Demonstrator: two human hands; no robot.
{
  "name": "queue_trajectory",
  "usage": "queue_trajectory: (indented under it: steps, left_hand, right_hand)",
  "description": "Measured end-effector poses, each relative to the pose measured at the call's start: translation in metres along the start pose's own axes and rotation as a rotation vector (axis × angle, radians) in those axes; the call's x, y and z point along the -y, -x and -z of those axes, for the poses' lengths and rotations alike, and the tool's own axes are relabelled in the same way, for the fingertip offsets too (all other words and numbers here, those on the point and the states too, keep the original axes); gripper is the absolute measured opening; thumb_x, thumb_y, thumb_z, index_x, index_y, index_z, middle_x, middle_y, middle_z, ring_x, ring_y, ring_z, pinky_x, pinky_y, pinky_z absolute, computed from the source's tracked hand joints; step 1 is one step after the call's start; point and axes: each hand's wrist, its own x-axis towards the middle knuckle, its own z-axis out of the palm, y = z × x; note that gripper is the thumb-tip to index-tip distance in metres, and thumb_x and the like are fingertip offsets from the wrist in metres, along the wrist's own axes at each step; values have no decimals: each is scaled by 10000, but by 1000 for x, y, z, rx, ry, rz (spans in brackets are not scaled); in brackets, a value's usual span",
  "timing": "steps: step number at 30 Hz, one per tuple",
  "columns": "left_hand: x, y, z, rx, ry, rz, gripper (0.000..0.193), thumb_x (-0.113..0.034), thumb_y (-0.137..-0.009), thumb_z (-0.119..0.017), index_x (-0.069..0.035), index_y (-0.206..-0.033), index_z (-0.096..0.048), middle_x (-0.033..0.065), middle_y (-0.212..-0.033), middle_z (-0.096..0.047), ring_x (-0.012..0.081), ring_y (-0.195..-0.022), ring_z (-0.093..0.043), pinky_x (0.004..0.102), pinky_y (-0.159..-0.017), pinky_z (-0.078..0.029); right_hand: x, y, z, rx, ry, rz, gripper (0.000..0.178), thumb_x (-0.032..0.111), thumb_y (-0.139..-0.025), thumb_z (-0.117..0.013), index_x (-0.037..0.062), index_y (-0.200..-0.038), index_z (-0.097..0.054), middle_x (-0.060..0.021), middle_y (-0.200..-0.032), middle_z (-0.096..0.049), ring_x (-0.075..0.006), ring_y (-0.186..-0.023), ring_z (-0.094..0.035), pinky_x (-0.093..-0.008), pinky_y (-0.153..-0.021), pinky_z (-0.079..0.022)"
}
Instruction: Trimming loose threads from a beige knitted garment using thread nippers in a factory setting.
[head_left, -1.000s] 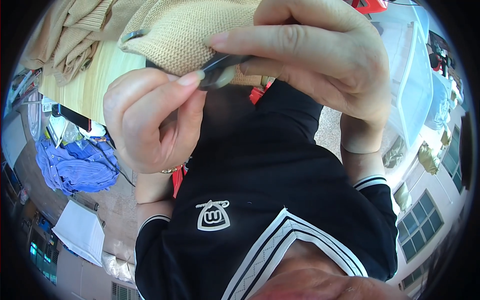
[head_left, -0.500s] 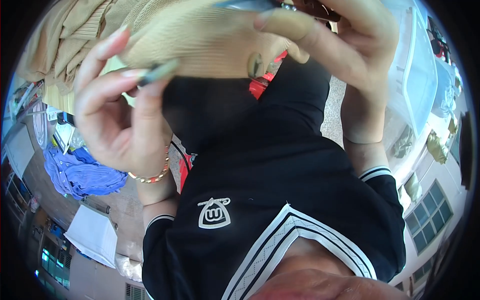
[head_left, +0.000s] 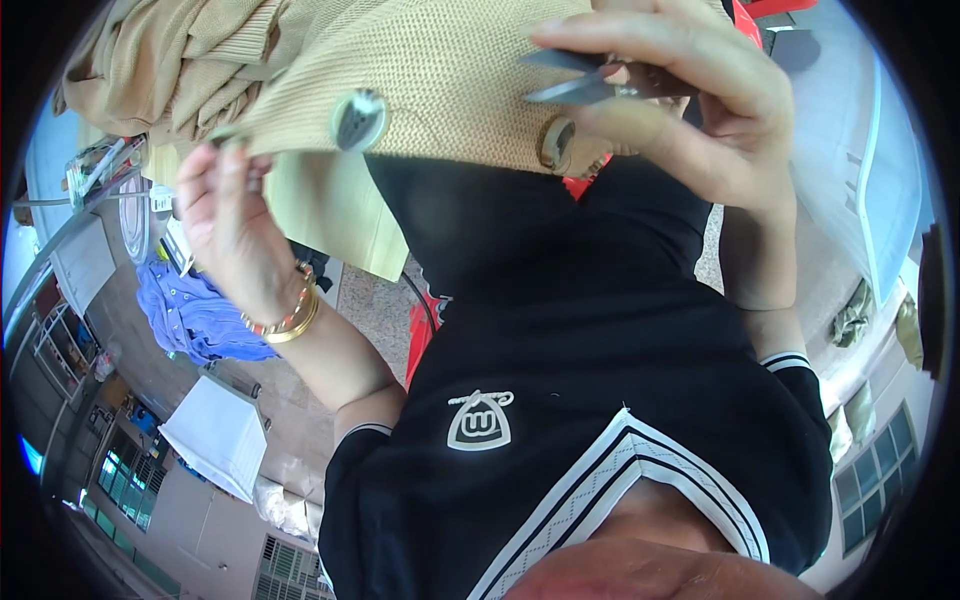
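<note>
A beige knitted garment (head_left: 450, 75) spreads across my lap, its lower edge pulled out between my hands. At the left corner of that edge, my left hand (head_left: 235, 225) pinches the knit, fingertips closed on what looks like a dark button. Another button (head_left: 360, 120), pale-rimmed and shiny, sits midway along the edge. Farther right is a brown-and-cream button (head_left: 553, 143), just below the blades. My right hand (head_left: 715, 105) grips small scissors (head_left: 572, 88), their two blades parted and pointing left over the knit. Part of the scissors is hidden by my fingers.
More beige knitwear (head_left: 170, 70) is heaped at the far left, beside a pale wooden board (head_left: 335, 210). Blue folded clothing (head_left: 205, 310) lies lower left, above a white box (head_left: 215, 435). At the right stands a translucent plastic bin (head_left: 865, 170).
My left hand has shifted slightly down and left along the knit edge, drawing it out. A middle button has come into view. The scissors have moved lower, over the fabric near the right button.
</note>
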Motion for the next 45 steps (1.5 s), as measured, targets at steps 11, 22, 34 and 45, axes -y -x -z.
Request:
queue_trajectory:
  steps: [11,22,34,45]
  left_hand:
    - [-17,25,-78,164,-706,-550,257,7,-812,-693,16,-1067,-668,136,-1042,-627,155,-790,-611,239,-699,-485]
    - [-4,25,-88,-6,-727,-523,104,18,-818,-689,40,-917,-707,124,-841,-668,170,-754,-620,247,-678,-479]
    - [0,23,-87,-24,-630,-448,130,37,-838,-655,26,-963,-689,103,-874,-675,142,-750,-616,234,-667,-482]
    - [-39,7,-86,443,-998,-546,321,102,-829,-487,27,-1084,-668,128,-919,-635,180,-797,-594,249,-690,-470]
  right_hand:
    - [-6,-3,-11,27,-14,92,396,35,-734,-773,3,-1117,-679,-74,-822,-612,-157,-714,-579,-259,-633,-444]
    - [14,-33,2,156,287,219,328,64,-767,-728,31,-1090,-684,-69,-810,-566,-186,-673,-574,-279,-580,-456]
    - [22,-41,-4,104,191,129,359,70,-750,-750,13,-1095,-665,-89,-858,-601,-190,-734,-613,-287,-618,-474]
    - [-22,-18,-36,-73,79,271,451,74,-629,-803,9,-1060,-688,-28,-806,-594,-114,-727,-505,-251,-633,-385]
